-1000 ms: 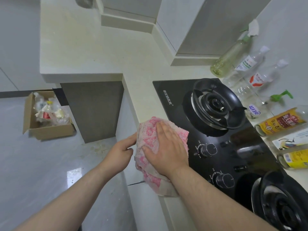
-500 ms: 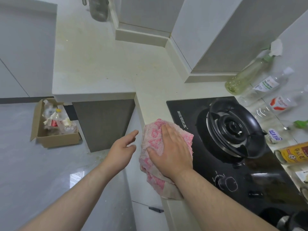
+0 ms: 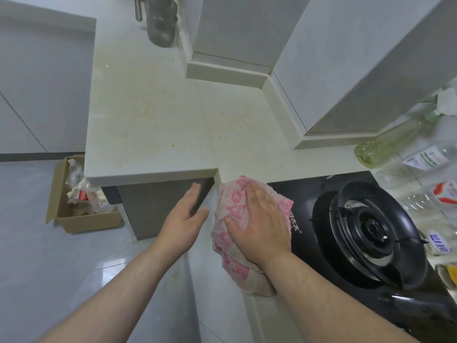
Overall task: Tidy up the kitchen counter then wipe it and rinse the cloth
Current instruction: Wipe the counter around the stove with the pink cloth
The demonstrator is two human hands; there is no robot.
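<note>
A pink and white cloth (image 3: 232, 206) lies on the front edge of the cream counter (image 3: 158, 115), between the counter corner and the black gas stove (image 3: 351, 229). Part of the cloth hangs over the edge. My right hand (image 3: 259, 219) presses flat on top of the cloth. My left hand (image 3: 184, 219) hovers open just left of the cloth, off the counter edge, holding nothing. The counter surface shows yellowish stains and small crumbs.
Several bottles (image 3: 385, 142) lie along the wall right of the stove. A ribbed glass jar (image 3: 160, 23) stands at the counter's far end. A cardboard box (image 3: 79, 199) of rubbish sits on the floor at the left. A wall column (image 3: 247, 45) juts into the counter.
My left hand has let go of the cloth's edge and opened beside it. My right hand has slid the cloth farther along the counter edge, away from the stove knobs.
</note>
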